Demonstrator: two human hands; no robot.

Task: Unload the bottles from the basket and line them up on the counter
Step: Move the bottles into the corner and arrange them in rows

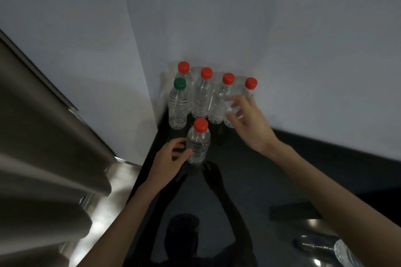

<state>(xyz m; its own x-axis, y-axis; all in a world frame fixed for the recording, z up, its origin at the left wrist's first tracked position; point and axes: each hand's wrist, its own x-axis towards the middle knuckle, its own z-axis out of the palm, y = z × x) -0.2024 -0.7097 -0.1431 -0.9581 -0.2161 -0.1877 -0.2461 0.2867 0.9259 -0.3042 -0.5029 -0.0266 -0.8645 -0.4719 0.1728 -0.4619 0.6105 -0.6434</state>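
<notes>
the left hand [171,156] reaches forward from a bare forearm, low over the dark glossy worktop [260,169]. its fingers [184,154] and thumb curl round the lower body of the front bottle [198,147], which stands upright by itself, nearer the person than the others. the right hand [247,121] stretches further and higher, wrist bent, palm turned to the end bottle [251,84] at the right of the back row. its fingers are spread and blurred. they lie against that bottle's body, but whether they grip it i cannot tell.

all the bottles are clear ribbed plastic, and each is upright. four red-capped ones stand close together in a row along the white wall [282,39], in the corner. a green-capped bottle [178,106] stands just in front of the leftmost one. another clear bottle [345,253] lies at the lower right edge, well apart from the rest. a brushed steel surface [43,136] fills the left side.
</notes>
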